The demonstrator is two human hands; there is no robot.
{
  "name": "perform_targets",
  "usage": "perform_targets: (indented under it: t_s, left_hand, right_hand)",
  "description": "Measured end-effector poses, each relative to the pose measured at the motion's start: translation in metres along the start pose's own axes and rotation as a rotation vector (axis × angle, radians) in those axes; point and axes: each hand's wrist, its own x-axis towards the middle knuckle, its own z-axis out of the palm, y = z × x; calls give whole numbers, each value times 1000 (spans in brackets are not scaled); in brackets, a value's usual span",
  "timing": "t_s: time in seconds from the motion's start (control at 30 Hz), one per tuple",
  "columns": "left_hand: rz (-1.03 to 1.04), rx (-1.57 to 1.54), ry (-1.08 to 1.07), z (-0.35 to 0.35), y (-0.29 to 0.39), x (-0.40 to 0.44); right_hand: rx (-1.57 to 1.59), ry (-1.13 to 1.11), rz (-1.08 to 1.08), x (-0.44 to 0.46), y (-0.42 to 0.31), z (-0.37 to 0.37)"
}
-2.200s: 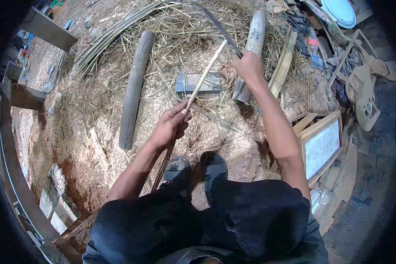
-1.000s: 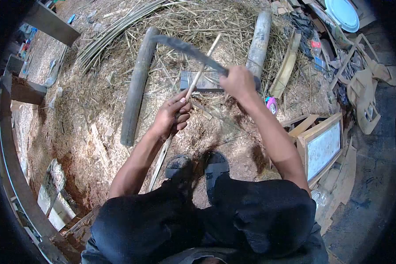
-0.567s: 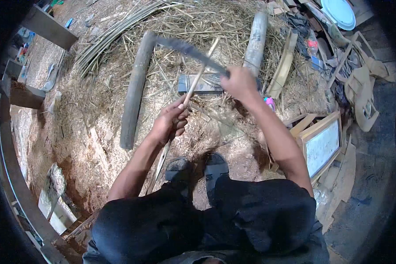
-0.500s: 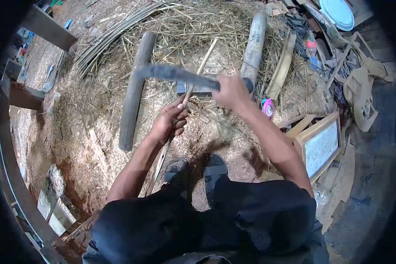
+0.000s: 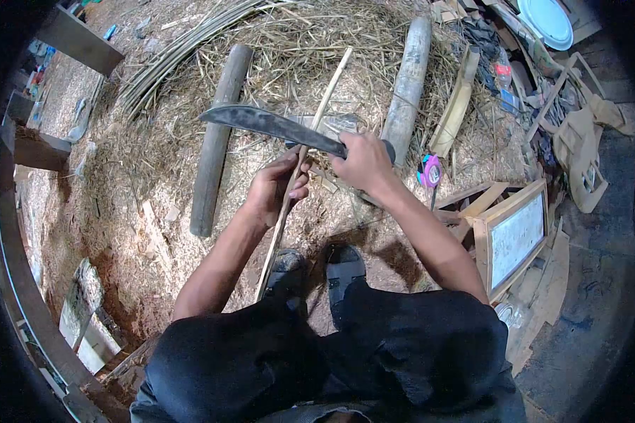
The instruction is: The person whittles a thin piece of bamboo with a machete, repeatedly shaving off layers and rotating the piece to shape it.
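A long thin wooden strip (image 5: 324, 103) slants up and away from near my feet. My left hand (image 5: 276, 185) is closed round its middle. In my right hand (image 5: 363, 162) is the handle of a machete (image 5: 268, 124), its dark curved blade pointing left. The blade crosses the strip just beyond my left fingers; whether its edge touches the wood I cannot tell. Behind the blade, partly hidden, a flat block (image 5: 335, 125) lies on the ground.
Two round poles (image 5: 221, 141) (image 5: 408, 92) lie left and right of the work spot. A bundle of thin strips (image 5: 166, 60) rests at the far left. To the right are a tape measure (image 5: 428, 171), a split piece (image 5: 456, 106) and a wooden frame box (image 5: 511, 236). Shavings cover the ground.
The machete, blurred before, is now sharp and its blade reaches further left. The strip's far end has shifted slightly up and away. Both hands keep their hold.
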Motion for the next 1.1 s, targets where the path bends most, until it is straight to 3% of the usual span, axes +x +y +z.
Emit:
perform_targets:
  t_s: [0.13,0.2,0.37,0.47,0.67,1.1]
  left_hand:
    - [-50,-5,14,0,4,-3]
    - [-11,164,9,-1,7,-3]
    - [49,356,46,7,5,-7]
    - [74,504,199,20,2,-12]
    - [279,887,80,16,3,-21]
    - [409,980,217,12,-20,-10]
  right_hand:
    - [33,2,-2,-1,-3,1]
    - [-18,-82,-6,-2,-5,-1]
    - [-43,-48,-79,-6,-17,0]
    - [-47,-40,-112,-7,-19,4]
    - [-48,-74,-117,-8,-26,-4]
    - [-86,14,-146,-11,-18,13]
